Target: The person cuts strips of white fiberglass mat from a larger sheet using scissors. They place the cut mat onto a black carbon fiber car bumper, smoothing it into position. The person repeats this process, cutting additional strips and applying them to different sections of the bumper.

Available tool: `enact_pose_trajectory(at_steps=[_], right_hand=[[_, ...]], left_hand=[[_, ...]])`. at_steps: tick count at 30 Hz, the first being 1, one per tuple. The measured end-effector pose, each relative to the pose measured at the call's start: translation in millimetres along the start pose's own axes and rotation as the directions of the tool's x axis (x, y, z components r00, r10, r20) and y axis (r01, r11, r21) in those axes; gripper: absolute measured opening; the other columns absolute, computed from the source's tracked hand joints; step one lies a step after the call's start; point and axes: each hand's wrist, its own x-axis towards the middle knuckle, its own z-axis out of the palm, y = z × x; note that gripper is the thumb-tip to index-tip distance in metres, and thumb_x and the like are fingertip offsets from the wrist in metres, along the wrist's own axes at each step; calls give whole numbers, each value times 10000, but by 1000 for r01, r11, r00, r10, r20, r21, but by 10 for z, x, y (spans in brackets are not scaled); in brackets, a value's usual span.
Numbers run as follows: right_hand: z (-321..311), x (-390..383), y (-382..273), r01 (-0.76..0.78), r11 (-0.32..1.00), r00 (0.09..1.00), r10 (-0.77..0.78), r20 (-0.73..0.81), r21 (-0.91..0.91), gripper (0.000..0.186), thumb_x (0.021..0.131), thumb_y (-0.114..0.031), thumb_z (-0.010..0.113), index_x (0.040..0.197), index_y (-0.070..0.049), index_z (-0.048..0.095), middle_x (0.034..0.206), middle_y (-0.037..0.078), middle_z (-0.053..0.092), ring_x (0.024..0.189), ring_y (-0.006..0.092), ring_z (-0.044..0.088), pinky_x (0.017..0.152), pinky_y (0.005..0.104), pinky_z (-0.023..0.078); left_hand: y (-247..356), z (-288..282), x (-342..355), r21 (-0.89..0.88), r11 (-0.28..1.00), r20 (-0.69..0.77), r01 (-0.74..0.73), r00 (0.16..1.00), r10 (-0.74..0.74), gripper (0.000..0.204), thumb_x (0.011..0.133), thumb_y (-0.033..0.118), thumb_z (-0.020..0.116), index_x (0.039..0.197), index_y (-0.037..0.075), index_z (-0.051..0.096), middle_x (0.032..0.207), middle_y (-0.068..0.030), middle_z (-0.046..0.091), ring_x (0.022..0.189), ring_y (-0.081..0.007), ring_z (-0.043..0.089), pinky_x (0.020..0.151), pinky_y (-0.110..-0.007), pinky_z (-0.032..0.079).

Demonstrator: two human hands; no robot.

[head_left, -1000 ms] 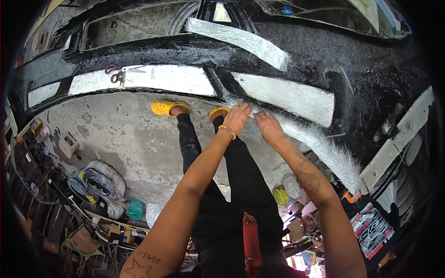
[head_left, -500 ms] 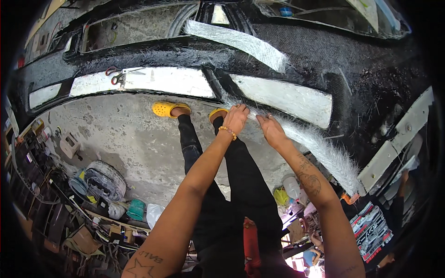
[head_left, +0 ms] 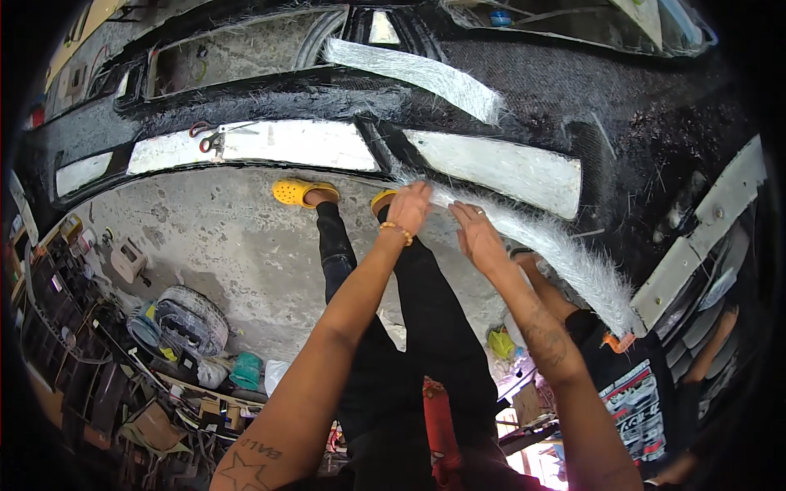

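Observation:
A long strip of white fibreglass matting [head_left: 557, 237] with frayed edges lies along the near edge of a large black moulded panel [head_left: 483, 180]. My left hand [head_left: 412, 206], with a beaded bracelet at the wrist, has its fingers bent around the strip's left part. My right hand [head_left: 481, 239] is just to the right, its fingers stretched out and apart at the strip's near edge; it holds nothing. A second strip of matting [head_left: 417, 72] lies across the panel farther back. Scissors with red and black handles [head_left: 214, 139] rest on a white section of the panel at left.
At the right, a person in a dark printed shirt [head_left: 634, 401] is close to the strip's far right end, by an orange clamp-like thing [head_left: 616, 342]. A tyre [head_left: 192, 319], a teal bucket [head_left: 246, 372] and cluttered shelving [head_left: 106, 385] stand at lower left.
My right hand has drawn slightly back and its fingers have spread off the strip. My left hand has shifted slightly left. The other person has come nearer, a leg now showing beside my right forearm.

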Motion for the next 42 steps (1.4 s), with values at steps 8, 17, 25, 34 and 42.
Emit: enact_pose_trajectory(at_steps=[8, 17, 25, 34, 42], right_hand=[[391, -632, 40, -503, 215, 749, 591, 298, 837, 503, 832, -106, 692, 1274, 34, 494, 1261, 140, 575, 1059, 192, 593, 890, 306, 480], [410, -589, 105, -86, -225, 629, 743, 228, 971, 445, 886, -71, 591, 1308, 15, 476, 1316, 126, 520, 1141, 181, 537, 933, 336, 464], [480, -682, 209, 20, -365, 659, 705, 262, 931, 388, 911, -12, 442, 1293, 31, 494, 1227, 116, 583, 1131, 187, 562, 955, 314, 457], [479, -730, 284, -34, -373, 642, 703, 306, 927, 337, 956, -105, 479, 1274, 2, 518, 1247, 102, 579, 1100, 189, 575, 941, 307, 462], [591, -883, -117, -268, -300, 570, 716, 402, 915, 431, 950, -76, 460, 1380, -82, 447, 1370, 114, 489, 1112, 204, 564, 904, 345, 484]], left_hand=[[85, -133, 41, 24, 1000, 194, -14, 981, 9, 387, 734, 166, 658, 1084, 23, 574, 1070, -146, 559, 1007, -332, 551, 869, -444, 445], [1053, -129, 277, -92, 982, 297, -163, 937, 183, 426, 671, 95, 696, 1042, -40, 535, 1068, -184, 534, 980, -357, 576, 847, -424, 477], [1572, -114, 362, -31, 976, 376, -217, 902, 213, 282, 793, 101, 558, 1033, -46, 550, 1084, -188, 543, 985, -347, 578, 844, -426, 476], [1645, -194, 126, 102, 969, 407, -227, 898, 168, 579, 835, 132, 554, 1350, -76, 391, 1331, -246, 489, 1272, -397, 436, 1047, -487, 335], [145, -1208, 702, -210, 977, -78, 43, 995, -60, 371, 774, 29, 604, 1141, 5, 558, 1099, -211, 581, 1018, -379, 560, 917, -427, 455]])
